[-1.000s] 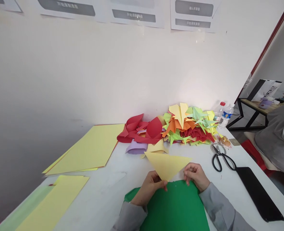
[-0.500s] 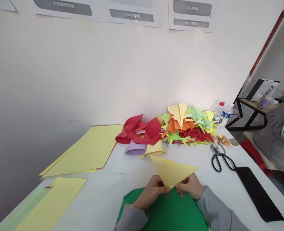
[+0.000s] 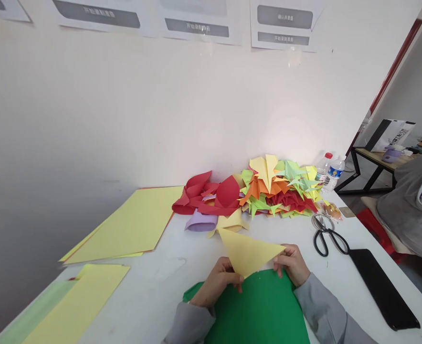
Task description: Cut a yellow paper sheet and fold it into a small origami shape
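A yellow paper folded into a triangle [image 3: 248, 251] is held up a little above a green sheet [image 3: 259, 310] lying at the table's near edge. My left hand [image 3: 220, 282] pinches the triangle's lower point. My right hand [image 3: 291, 263] pinches its right corner. Both sleeves are grey. The triangle's top corner points toward the pile of folded paper behind it.
A heap of folded paper shapes [image 3: 268, 188] in red, orange, yellow and green sits at the back by the wall. Yellow sheets [image 3: 132, 224] lie at left. Black scissors [image 3: 327, 236], a dark flat slab [image 3: 383, 286] and two water bottles [image 3: 331, 172] are at right.
My hands came close together at the triangle's lower point half a second ago, then spread apart; my right hand is back on the right corner. The triangle tilted slightly.
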Demonstrator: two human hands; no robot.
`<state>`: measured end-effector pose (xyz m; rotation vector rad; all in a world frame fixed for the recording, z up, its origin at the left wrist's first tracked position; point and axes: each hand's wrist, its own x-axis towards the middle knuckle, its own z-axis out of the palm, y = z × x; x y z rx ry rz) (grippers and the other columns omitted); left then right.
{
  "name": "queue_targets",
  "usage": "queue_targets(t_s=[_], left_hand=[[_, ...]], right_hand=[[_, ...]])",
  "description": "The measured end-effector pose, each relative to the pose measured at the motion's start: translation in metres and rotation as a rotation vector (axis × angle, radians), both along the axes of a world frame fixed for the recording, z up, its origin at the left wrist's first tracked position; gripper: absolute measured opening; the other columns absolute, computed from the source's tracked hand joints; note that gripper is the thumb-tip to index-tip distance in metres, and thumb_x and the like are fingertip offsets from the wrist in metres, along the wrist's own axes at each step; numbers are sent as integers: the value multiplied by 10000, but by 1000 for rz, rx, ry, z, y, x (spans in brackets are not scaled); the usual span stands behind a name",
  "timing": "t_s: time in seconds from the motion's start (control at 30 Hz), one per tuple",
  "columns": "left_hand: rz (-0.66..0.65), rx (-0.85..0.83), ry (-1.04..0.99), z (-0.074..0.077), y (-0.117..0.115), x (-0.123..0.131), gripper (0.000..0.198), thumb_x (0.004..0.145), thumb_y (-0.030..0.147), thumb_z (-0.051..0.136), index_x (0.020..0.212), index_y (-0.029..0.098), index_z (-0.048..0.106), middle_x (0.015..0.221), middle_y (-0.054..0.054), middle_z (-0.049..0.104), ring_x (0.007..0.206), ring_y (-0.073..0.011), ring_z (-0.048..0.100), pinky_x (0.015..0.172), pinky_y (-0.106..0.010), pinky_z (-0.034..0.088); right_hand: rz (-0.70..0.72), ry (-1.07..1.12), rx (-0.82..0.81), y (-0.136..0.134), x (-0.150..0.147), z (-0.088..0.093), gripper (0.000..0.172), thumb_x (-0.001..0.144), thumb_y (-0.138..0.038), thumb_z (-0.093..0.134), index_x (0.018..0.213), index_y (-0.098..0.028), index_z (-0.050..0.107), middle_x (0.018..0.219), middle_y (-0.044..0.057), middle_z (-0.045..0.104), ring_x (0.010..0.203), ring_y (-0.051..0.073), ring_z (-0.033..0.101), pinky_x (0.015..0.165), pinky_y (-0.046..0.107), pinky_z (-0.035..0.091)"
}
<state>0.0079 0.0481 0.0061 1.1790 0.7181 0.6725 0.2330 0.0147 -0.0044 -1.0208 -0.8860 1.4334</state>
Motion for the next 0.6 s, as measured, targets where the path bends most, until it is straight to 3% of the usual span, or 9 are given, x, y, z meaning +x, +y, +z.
queue_targets(t_s=[0.13,0.33,0.47,0.6], left_hand=[[47,0,-1,0,2,-2,39,505,155,617,485,129,639,427,16,522,386,-103,482,416,-214,326],[-11,11,-2,-2,-2,6,54,526,155,636,545,121,674,482,-2,577,398,-96,454,415,-219,370],[-81,29,-20,2,-5,10,94,563,198,701,615,120,707,582,-27,639,455,-105,476,455,-241,444],[-188,89,-60,10,-8,12,233,690,327,722,794,119,736,694,-70,681,645,-180,604,502,-237,464]], right_hand=[[-10,14,23,1,4,2,242,591,-314,752,576,-160,567,476,-12,640,311,78,493,317,169,366],[287,-61,-29,-8,-21,-5,366,499,-371,850,624,-96,643,506,40,648,390,128,571,401,229,452],[285,-83,-47,-11,-31,-11,428,570,-487,800,709,-114,644,547,9,644,387,96,546,403,217,434],[281,-114,-49,-12,-31,-11,447,559,-507,804,724,-128,632,549,-8,631,400,93,543,411,216,428]])
